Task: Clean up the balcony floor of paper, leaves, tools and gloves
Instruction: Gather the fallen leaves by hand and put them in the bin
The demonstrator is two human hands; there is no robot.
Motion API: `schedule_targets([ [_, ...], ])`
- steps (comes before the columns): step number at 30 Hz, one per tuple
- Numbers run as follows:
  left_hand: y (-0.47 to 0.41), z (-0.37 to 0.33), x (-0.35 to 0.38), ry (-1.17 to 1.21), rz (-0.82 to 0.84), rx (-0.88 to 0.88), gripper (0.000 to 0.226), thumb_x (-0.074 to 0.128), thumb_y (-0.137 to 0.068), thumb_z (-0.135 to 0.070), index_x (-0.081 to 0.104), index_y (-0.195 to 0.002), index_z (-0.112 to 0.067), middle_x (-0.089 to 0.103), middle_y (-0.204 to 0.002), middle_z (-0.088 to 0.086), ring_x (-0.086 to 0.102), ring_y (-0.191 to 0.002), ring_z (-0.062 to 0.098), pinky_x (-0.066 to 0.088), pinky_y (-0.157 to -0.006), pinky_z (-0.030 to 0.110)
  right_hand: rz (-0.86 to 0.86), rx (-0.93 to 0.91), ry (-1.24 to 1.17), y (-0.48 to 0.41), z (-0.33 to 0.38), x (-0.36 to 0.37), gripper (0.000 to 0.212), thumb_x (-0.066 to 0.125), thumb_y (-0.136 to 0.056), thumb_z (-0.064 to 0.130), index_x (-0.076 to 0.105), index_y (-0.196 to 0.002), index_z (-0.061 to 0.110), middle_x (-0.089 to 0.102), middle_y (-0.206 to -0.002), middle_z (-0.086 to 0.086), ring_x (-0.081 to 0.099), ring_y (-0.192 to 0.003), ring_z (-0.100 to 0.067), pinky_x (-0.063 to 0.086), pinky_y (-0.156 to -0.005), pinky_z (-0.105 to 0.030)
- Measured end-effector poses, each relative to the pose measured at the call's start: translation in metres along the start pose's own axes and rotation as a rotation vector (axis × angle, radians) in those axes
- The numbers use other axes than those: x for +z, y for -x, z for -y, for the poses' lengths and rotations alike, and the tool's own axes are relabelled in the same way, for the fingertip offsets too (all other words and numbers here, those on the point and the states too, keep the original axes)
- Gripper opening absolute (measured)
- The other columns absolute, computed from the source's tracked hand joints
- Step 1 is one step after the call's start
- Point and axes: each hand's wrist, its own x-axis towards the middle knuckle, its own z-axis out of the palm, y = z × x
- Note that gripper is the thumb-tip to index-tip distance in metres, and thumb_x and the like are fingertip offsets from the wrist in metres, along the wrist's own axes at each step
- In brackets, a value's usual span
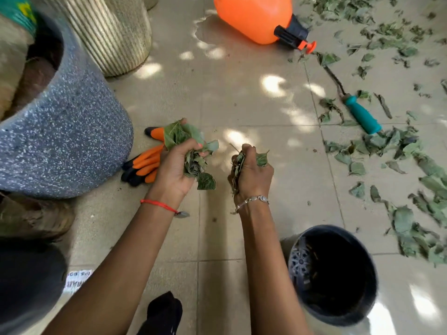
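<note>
My left hand (174, 170) grips a bunch of green leaves (191, 143) above the tiled floor. My right hand (254, 174) grips a smaller bunch of dry leaves (235, 169). Orange and black gloves (142, 163) lie on the floor just left of my left hand, partly hidden by it. A tool with a teal handle (362, 116) lies at the right among many scattered leaves (406, 221). A dark bucket (338, 317) stands below my right forearm. A printed piece of paper (77, 280) lies at the lower left.
A speckled grey planter (70, 141) stands at the left, with a ribbed beige pot (116, 32) behind it. An orange sprayer jug (256, 18) lies on its side at the top. A black-socked foot (164, 313) is at the bottom.
</note>
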Motion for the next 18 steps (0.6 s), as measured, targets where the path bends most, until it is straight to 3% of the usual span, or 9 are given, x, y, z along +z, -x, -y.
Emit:
schedule_targets([
  [3, 0.019, -0.012, 0.036, -0.005, -0.043, -0.06, 0.062, 0.036, -0.085, 0.015, 0.071, -0.05, -0.021, 0.066, -0.057, -0.001, 0.062, -0.048, 0.011, 0.04, -0.039, 0.014, -0.033, -0.04, -0.018, 0.021, 0.046, -0.008, 0.021, 0.06, -0.085, 0.022, 0.054, -0.071, 0.008, 0.044, -0.063, -0.012, 0.035, -0.049, -0.018, 0.029, -0.045, -0.027],
  [4, 0.029, -0.019, 0.052, -0.009, -0.049, -0.071, 0.062, 0.036, -0.085, 0.015, 0.071, -0.05, -0.022, 0.064, -0.055, -0.001, 0.061, -0.047, 0.011, 0.04, -0.038, 0.014, -0.036, -0.061, -0.025, 0.029, 0.065, -0.011, 0.024, 0.062, -0.083, 0.023, 0.053, -0.065, 0.009, 0.044, -0.062, -0.011, 0.035, -0.051, -0.019, 0.029, -0.047, -0.029],
  [6, 0.05, -0.042, 0.09, -0.002, -0.053, -0.08, 0.057, 0.034, -0.085, 0.015, 0.07, -0.066, -0.024, 0.059, -0.065, 0.005, 0.059, -0.055, 0.016, 0.039, -0.038, 0.014, -0.051, -0.072, -0.01, 0.047, 0.109, -0.014, 0.028, 0.063, -0.074, 0.033, 0.051, -0.057, 0.014, 0.044, -0.059, -0.01, 0.036, -0.052, -0.02, 0.029, -0.048, -0.032],
  [9, 0.088, -0.086, 0.151, -0.036, -0.043, -0.091, 0.06, 0.034, -0.084, 0.017, 0.071, -0.058, -0.022, 0.049, -0.077, 0.012, 0.053, -0.075, 0.025, 0.041, -0.039, 0.014, -0.093, -0.059, -0.006, 0.083, 0.184, -0.018, 0.028, 0.062, -0.068, 0.038, 0.05, -0.053, 0.018, 0.045, -0.06, -0.011, 0.035, -0.05, -0.018, 0.028, -0.046, -0.029],
  [11, 0.119, -0.123, 0.2, -0.045, -0.018, -0.105, 0.054, 0.036, -0.084, 0.018, 0.07, -0.066, -0.02, 0.048, -0.077, 0.012, 0.053, -0.085, 0.03, 0.042, -0.04, 0.015, -0.109, -0.064, -0.031, 0.113, 0.246, -0.02, 0.028, 0.064, -0.073, 0.035, 0.051, -0.057, 0.017, 0.043, -0.06, -0.009, 0.034, -0.049, -0.016, 0.028, -0.046, -0.026],
  [12, 0.133, -0.139, 0.221, -0.061, -0.013, -0.107, 0.046, 0.036, -0.083, 0.017, 0.066, -0.076, -0.018, 0.048, -0.077, 0.013, 0.056, -0.083, 0.029, 0.042, -0.04, 0.015, -0.113, -0.07, -0.04, 0.128, 0.272, -0.02, 0.028, 0.065, -0.075, 0.034, 0.05, -0.058, 0.017, 0.043, -0.059, -0.008, 0.035, -0.048, -0.016, 0.028, -0.047, -0.026],
  [15, 0.187, -0.196, 0.298, -0.14, 0.005, -0.124, 0.026, 0.038, -0.082, 0.014, 0.052, -0.09, -0.006, 0.049, -0.08, 0.014, 0.057, -0.051, 0.014, 0.043, -0.041, 0.016, -0.149, -0.091, -0.059, 0.184, 0.371, -0.021, 0.031, 0.065, -0.079, 0.028, 0.047, -0.057, 0.017, 0.044, -0.053, -0.002, 0.036, -0.047, -0.016, 0.03, -0.048, -0.026],
  [18, 0.251, -0.241, 0.365, -0.216, 0.039, -0.173, 0.02, 0.041, -0.083, 0.01, 0.049, -0.096, -0.003, 0.051, -0.081, 0.015, 0.055, -0.042, 0.009, 0.044, -0.041, 0.017, -0.207, -0.182, -0.034, 0.246, 0.461, -0.027, 0.027, 0.065, -0.08, 0.025, 0.049, -0.061, 0.013, 0.048, -0.047, 0.007, 0.042, -0.045, -0.01, 0.035, -0.048, -0.022],
])
